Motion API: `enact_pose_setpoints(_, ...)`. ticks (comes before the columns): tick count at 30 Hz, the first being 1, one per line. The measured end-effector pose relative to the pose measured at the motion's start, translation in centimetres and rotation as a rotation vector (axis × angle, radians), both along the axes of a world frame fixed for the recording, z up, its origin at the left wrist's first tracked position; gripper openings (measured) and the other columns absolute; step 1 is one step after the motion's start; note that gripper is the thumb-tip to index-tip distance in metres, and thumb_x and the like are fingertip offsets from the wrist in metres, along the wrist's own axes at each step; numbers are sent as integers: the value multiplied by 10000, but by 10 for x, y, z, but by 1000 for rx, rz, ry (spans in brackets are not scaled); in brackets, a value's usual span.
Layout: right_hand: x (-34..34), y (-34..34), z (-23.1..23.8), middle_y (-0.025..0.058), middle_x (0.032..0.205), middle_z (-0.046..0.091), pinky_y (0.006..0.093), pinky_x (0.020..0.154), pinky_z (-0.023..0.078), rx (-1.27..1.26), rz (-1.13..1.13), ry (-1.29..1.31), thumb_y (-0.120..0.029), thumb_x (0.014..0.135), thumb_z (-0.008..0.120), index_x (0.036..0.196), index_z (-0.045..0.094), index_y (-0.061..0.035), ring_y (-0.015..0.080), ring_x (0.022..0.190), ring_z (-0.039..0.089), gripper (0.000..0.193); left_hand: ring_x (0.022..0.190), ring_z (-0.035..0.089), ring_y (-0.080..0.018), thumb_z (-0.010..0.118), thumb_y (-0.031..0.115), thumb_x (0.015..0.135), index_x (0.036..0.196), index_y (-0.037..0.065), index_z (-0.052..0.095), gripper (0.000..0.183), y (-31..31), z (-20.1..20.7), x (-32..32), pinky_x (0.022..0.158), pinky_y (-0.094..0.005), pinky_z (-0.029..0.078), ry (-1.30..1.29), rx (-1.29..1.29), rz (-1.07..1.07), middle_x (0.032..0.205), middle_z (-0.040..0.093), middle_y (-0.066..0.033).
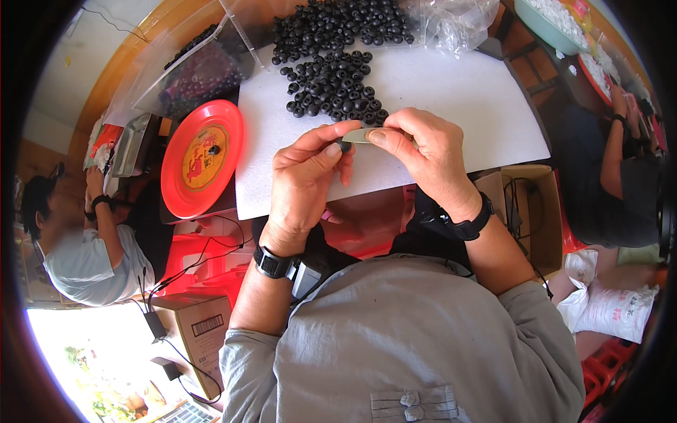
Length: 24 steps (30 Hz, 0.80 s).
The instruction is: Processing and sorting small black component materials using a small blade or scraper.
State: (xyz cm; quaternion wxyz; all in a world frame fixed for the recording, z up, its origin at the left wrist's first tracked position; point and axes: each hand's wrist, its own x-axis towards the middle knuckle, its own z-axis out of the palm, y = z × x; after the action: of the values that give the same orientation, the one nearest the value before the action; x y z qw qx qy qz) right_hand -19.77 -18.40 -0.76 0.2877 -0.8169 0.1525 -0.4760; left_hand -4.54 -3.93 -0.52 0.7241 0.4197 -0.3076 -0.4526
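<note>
Your left hand (307, 169) pinches a small black piece (344, 146) between thumb and fingers, at that hand's two o'clock, above a white work surface (444, 92). Your right hand (427, 148) grips a flat pale strip (359, 135) that points toward nine o'clock, its tip right at the piece; whether the two touch cannot be told. A pile of black round pieces (328, 84) spreads at your left hand's twelve o'clock, a red plate (236, 134) at its nine.
</note>
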Motion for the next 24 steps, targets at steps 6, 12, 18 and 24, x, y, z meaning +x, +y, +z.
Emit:
enact_pose_setpoints(6, -8, -2, -2, 69, 641, 611, 376, 544, 444, -88, 132, 15, -232, 867, 845, 775, 660, -66, 247, 575, 583, 265, 863, 644, -166, 576, -2, 1046, 1294, -72, 696, 284, -3, 3, 1, 735, -304, 527, 28, 36, 36, 1136, 727, -134)
enact_pose_setpoints(12, -2, 3, -4, 51, 649, 609, 373, 549, 433, -26, 18, -123, -198, 843, 858, 768, 666, -80, 237, 578, 576, 237, 849, 650, -174, 593, -6, 1035, 1285, -73, 698, 278, 5, 7, 1, 735, -303, 532, 13, 27, 50, 1050, 715, -136)
enact_pose_setpoints(18, -4, 1, -5, 35, 646, 605, 364, 547, 427, -152, -9, -123, -174, 828, 873, 758, 651, -84, 237, 569, 565, 250, 854, 610, -169, 612, 21, 1018, 1262, -56, 715, 276, 42, 33, 38, 682, -306, 501, -310, -39, 322, 1007, 668, -102)
enact_pose_setpoints(24, -5, -1, -8, 30, 643, 599, 364, 543, 420, -156, -31, -87, -184, 817, 879, 756, 655, -89, 230, 568, 557, 251, 881, 608, -208, 584, 44, 1041, 1301, -60, 690, 300, 47, 30, 23, 654, -324, 497, -233, -2, 184, 1045, 654, -127)
